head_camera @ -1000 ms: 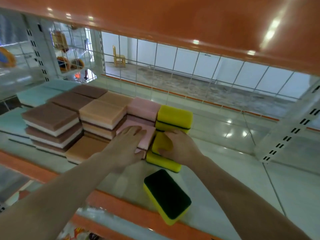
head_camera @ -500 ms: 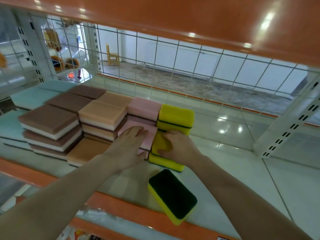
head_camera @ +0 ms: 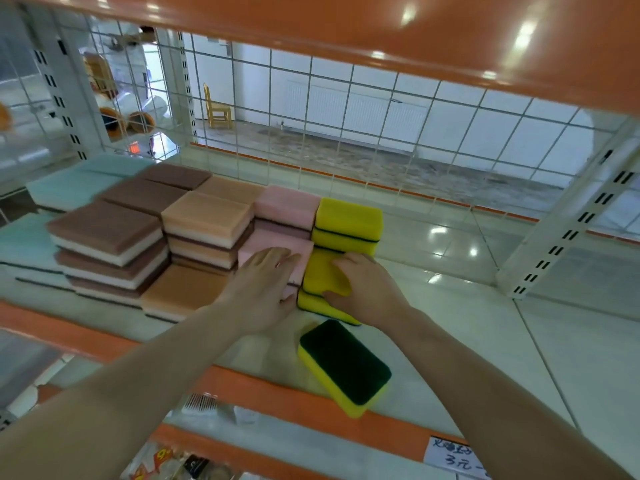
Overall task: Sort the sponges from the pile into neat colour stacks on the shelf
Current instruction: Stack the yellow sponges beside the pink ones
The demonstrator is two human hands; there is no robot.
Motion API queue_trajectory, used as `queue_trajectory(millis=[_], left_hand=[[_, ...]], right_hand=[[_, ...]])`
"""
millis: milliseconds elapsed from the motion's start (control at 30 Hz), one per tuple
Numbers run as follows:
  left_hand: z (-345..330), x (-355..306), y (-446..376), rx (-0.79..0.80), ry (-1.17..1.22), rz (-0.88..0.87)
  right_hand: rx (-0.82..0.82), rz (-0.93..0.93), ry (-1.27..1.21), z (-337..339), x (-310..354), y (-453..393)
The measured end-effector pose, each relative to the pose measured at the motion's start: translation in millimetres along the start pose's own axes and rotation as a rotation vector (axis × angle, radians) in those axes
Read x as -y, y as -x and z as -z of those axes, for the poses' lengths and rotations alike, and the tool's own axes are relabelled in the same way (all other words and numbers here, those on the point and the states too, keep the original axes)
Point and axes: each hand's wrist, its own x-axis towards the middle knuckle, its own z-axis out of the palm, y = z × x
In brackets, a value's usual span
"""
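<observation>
Sponges: a loose green-topped yellow sponge (head_camera: 344,367) is lying near the shelf's orange front edge (head_camera: 242,386). Beyond it, the left hand (head_camera: 261,292) is lying flat, fingers straight, on the front pink stack (head_camera: 277,245), while the right hand (head_camera: 363,291) is curling around the front yellow stack (head_camera: 320,277), thumb pressing its near side.

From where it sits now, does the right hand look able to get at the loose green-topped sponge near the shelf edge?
Probably yes. The green-topped sponge lies alone just below the right hand, nothing covering it.
</observation>
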Motion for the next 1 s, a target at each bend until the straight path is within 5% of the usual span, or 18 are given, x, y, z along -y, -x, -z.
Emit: queue_trajectory(millis=[467, 1000], left_hand=[[-4.7, -26.6, 37.3, -0.113, -0.036, 0.055], [-11.4, -64.3, 76.6, 0.029, -0.019, 0.146]], right_hand=[[0.019, 0.0, -0.055, 7.0, -6.7, 55.1], [0.115, 0.039, -0.121, 11.3, -0.1, 103.4]])
